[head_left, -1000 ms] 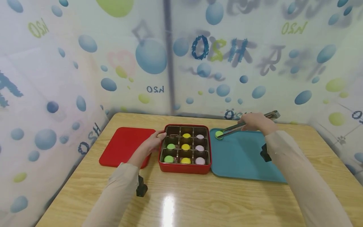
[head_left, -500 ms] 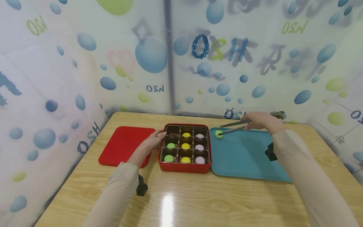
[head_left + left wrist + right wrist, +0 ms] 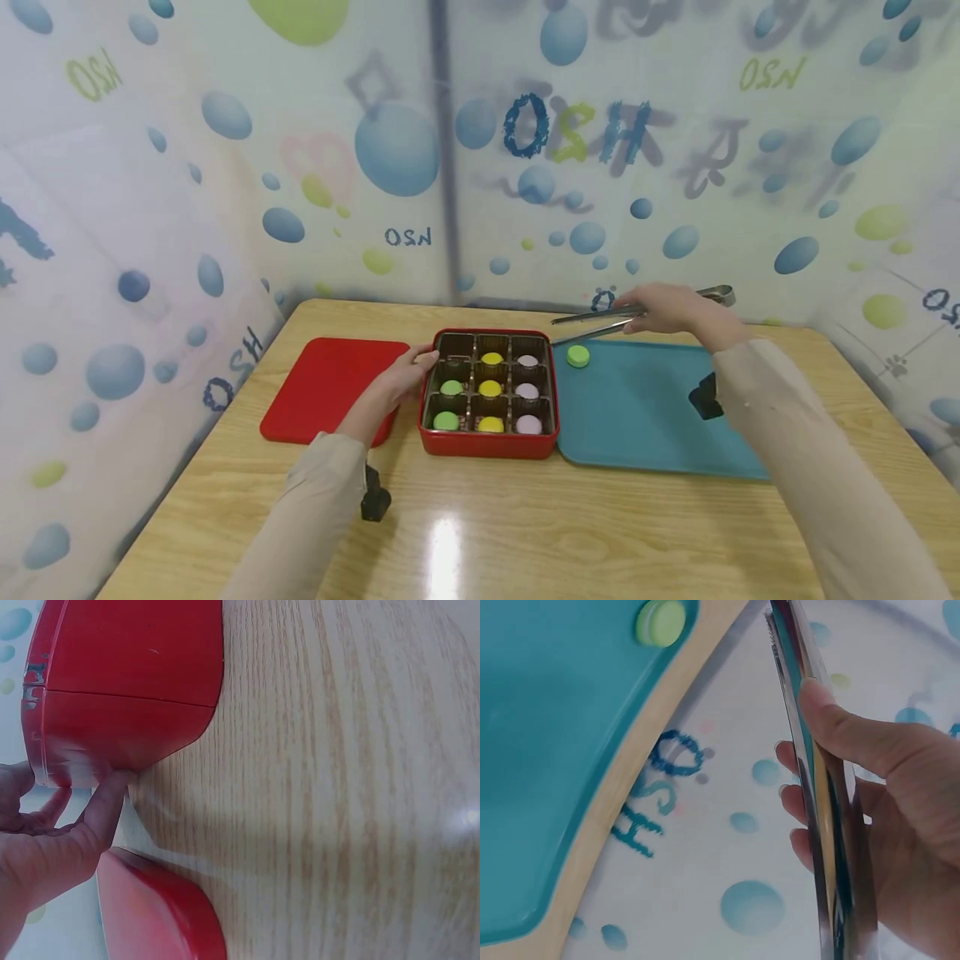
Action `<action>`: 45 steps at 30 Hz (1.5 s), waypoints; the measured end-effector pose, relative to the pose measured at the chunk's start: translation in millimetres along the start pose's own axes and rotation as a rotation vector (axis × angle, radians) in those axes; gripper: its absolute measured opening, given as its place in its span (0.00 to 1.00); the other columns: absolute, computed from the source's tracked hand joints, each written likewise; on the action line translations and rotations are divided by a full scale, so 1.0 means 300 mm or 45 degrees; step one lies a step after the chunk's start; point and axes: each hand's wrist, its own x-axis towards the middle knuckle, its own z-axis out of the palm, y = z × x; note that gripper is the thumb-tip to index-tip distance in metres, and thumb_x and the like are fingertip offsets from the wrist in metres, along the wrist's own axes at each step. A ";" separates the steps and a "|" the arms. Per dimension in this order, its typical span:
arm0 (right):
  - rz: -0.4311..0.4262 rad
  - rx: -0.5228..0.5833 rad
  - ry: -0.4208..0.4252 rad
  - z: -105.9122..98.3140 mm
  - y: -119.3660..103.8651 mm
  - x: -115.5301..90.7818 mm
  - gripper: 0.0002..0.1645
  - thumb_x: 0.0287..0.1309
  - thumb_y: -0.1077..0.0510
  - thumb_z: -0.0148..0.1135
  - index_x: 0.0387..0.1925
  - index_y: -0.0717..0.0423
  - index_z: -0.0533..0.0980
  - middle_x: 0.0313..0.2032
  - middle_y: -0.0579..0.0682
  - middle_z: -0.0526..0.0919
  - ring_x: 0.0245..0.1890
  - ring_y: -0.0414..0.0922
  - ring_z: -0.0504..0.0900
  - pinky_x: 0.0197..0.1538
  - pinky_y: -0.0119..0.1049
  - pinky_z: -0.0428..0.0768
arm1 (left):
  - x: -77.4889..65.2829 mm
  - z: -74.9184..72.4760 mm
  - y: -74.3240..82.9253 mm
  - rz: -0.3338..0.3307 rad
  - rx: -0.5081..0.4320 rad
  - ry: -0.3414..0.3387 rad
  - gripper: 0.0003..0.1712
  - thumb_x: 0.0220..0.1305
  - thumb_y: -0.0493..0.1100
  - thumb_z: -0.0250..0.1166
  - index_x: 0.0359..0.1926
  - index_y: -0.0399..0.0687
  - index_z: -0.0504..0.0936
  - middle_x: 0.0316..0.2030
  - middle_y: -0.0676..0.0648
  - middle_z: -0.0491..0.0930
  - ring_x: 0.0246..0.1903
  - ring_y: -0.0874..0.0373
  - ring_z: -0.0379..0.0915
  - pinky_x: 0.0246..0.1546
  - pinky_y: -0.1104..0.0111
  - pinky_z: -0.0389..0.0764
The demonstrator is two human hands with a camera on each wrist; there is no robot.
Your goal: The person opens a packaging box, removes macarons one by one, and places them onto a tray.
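Note:
A square red tin box (image 3: 489,445) with a divided insert stands in the middle of the table. Its compartments hold green, yellow and pale pink macarons; the far left compartment shows none. My left hand (image 3: 405,375) holds the box's left side, thumb at the rim and fingers against the outer wall, as the left wrist view (image 3: 64,840) also shows. Above the back edge of the blue tray (image 3: 645,417), my right hand (image 3: 663,308) grips metal tongs (image 3: 716,295). Their arms are spread with nothing between the tips. A green macaron (image 3: 577,357) lies on the tray's far left corner, apart from the tongs.
A flat red lid (image 3: 330,387) lies on the wooden table (image 3: 487,525) left of the box. The tray stands close against the box's right side. Behind the table is a patterned wall curtain (image 3: 375,275).
The tongs gripped the green macaron at first, then spread with one arm touching it. Now they have lifted off and shifted left. The macaron stays on the tray; my left hand keeps its place.

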 end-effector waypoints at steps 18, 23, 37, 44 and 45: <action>-0.155 -0.060 0.061 -0.010 -0.143 0.077 0.26 0.55 0.54 0.61 0.56 0.56 0.72 0.51 0.59 0.76 0.47 0.55 0.77 0.41 0.48 0.76 | 0.003 -0.001 -0.010 0.012 0.010 -0.002 0.33 0.70 0.54 0.43 0.70 0.51 0.45 0.63 0.36 0.58 0.62 0.42 0.60 0.58 0.49 0.67; -0.192 -0.076 0.048 -0.002 -0.186 0.107 0.26 0.56 0.54 0.61 0.57 0.54 0.72 0.52 0.58 0.76 0.50 0.55 0.76 0.42 0.47 0.76 | 0.002 -0.003 -0.010 0.017 0.006 0.002 0.32 0.71 0.54 0.42 0.70 0.51 0.45 0.63 0.36 0.59 0.61 0.42 0.61 0.57 0.49 0.67; -0.300 -0.091 0.025 0.017 -0.301 0.188 0.26 0.55 0.53 0.62 0.56 0.51 0.73 0.53 0.53 0.77 0.50 0.51 0.76 0.47 0.46 0.75 | -0.002 0.001 -0.003 0.000 -0.027 -0.005 0.33 0.70 0.55 0.43 0.70 0.53 0.45 0.62 0.37 0.61 0.61 0.43 0.61 0.58 0.50 0.68; -0.305 -0.141 -0.009 0.016 -0.381 0.215 0.24 0.55 0.53 0.62 0.55 0.47 0.74 0.54 0.49 0.77 0.52 0.49 0.76 0.49 0.44 0.75 | 0.003 -0.001 -0.004 -0.001 -0.028 -0.012 0.33 0.70 0.55 0.43 0.70 0.53 0.45 0.63 0.36 0.61 0.62 0.43 0.60 0.59 0.50 0.66; -0.314 -0.164 -0.004 0.014 -0.392 0.218 0.24 0.54 0.53 0.63 0.55 0.47 0.74 0.53 0.49 0.78 0.51 0.48 0.77 0.48 0.43 0.76 | 0.002 -0.001 -0.004 0.000 -0.029 -0.011 0.33 0.70 0.55 0.43 0.71 0.52 0.45 0.63 0.36 0.61 0.62 0.43 0.61 0.58 0.50 0.67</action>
